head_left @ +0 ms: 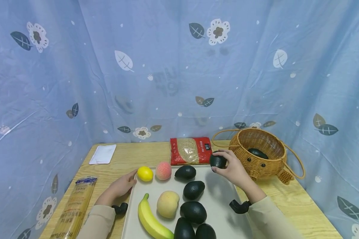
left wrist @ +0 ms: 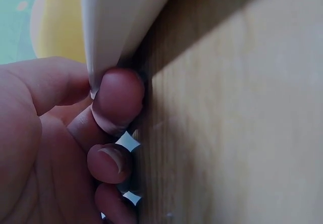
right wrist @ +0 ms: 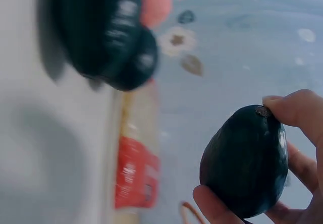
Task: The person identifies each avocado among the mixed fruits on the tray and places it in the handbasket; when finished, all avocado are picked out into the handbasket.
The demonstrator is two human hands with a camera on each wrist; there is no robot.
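Note:
My right hand (head_left: 231, 167) holds a dark avocado (right wrist: 245, 161) between thumb and fingers, raised over the far right corner of the white tray (head_left: 218, 199). At the tray's left rim, my left hand (head_left: 121, 186) pinches the edge, with the thumb on the rim and a fingertip (left wrist: 118, 98) against its outer side. Several more avocados (head_left: 193, 190) lie down the middle of the tray. To their left are a lemon (head_left: 145, 174), a pink peach (head_left: 163, 171), a yellowish peach (head_left: 168, 204) and a banana (head_left: 152, 220).
A wicker basket (head_left: 266, 166) with a looped handle stands behind the tray on the right, one avocado (head_left: 258, 153) inside. Behind the tray lies a red bag of grain (head_left: 189, 151). Left of it are a white card (head_left: 103, 154) and a spaghetti pack (head_left: 74, 209).

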